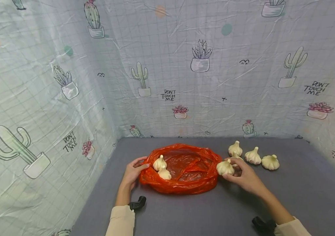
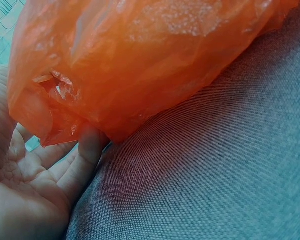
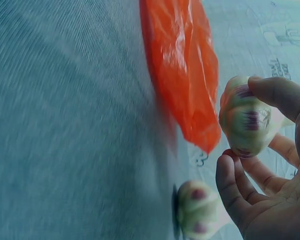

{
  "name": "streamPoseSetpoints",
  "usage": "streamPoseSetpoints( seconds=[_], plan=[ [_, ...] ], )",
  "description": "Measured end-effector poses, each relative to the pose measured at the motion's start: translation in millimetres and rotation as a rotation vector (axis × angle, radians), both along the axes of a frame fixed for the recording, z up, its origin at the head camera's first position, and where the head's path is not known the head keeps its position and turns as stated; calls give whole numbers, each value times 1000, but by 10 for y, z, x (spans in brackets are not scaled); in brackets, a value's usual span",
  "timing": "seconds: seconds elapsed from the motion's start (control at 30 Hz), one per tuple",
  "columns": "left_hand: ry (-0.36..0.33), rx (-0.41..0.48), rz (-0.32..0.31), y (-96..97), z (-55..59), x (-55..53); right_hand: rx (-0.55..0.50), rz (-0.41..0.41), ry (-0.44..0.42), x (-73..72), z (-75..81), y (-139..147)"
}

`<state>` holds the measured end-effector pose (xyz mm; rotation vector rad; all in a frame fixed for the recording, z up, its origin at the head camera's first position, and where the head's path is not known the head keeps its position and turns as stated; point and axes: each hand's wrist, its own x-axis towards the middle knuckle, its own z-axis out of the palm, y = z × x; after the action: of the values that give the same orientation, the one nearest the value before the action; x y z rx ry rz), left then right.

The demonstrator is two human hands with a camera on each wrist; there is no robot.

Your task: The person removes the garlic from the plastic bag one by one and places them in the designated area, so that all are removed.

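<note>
Head view, lower centre of frame: red plastic bag (image 1: 182, 187) lying mouth-up on the grey table (image 1: 179, 214), two garlic bulbs (image 1: 160, 163) inside at its left end. Left hand (image 1: 132, 173) at the bag's left rim, the plastic apparently pinched between thumb and fingers. Right hand (image 1: 245, 177), right of centre, grips a single bulb (image 1: 225, 167) between thumb and fingertips, just beside the bag's right rim and not yet inside. Four loose bulbs (image 1: 252, 155) lie on the table farther right, one partly hidden behind that hand. Progress, judging by the layout: bagging under way, less than half done; two in, one in hand, four outside.
</note>
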<state>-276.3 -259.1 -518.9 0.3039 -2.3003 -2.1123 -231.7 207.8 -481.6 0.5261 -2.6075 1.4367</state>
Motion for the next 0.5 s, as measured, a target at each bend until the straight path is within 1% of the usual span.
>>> streamPoseSetpoints(
  seconds=[0.23,0.4,0.5],
  plan=[
    [17,0,9,-1,2,31,103,-67,-36,23,-22,161],
    [15,-3,2,10,16,43,134,-101,-44,34,-65,253],
    [20,-3,1,10,17,44,146,-98,-52,26,-85,292]
  ],
)
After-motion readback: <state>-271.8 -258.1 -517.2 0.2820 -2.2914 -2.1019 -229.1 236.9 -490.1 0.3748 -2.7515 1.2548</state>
